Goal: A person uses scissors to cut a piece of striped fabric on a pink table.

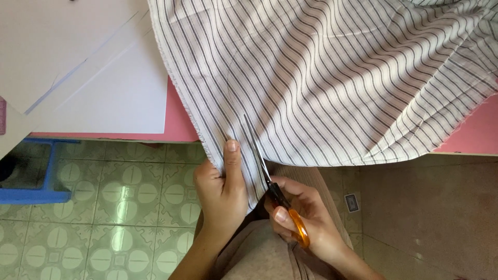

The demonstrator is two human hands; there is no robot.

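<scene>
Two hands work at the edge of a pink bench. The left hand pinches the hanging hem of one striped cloth, thumb pointing up along the fabric and fingers curled closed behind it. The right hand grips one pair of scissors, fingers through the orange handles, wrist angled up from the lower right. The thin blades lie against the cloth just beside the left thumb, the tip reaching up into the stripes; how far the blades are parted cannot be told. Both forearms rise from the bottom of the view, over a lap in beige clothing.

The cloth, white with dark stripes, spreads in folds over most of the bench and drapes off its near edge. To the left, white paper sheets lie overlapping on the bench, well apart from the hands. Below, a green patterned tile floor shows, with one blue stool at the far left.
</scene>
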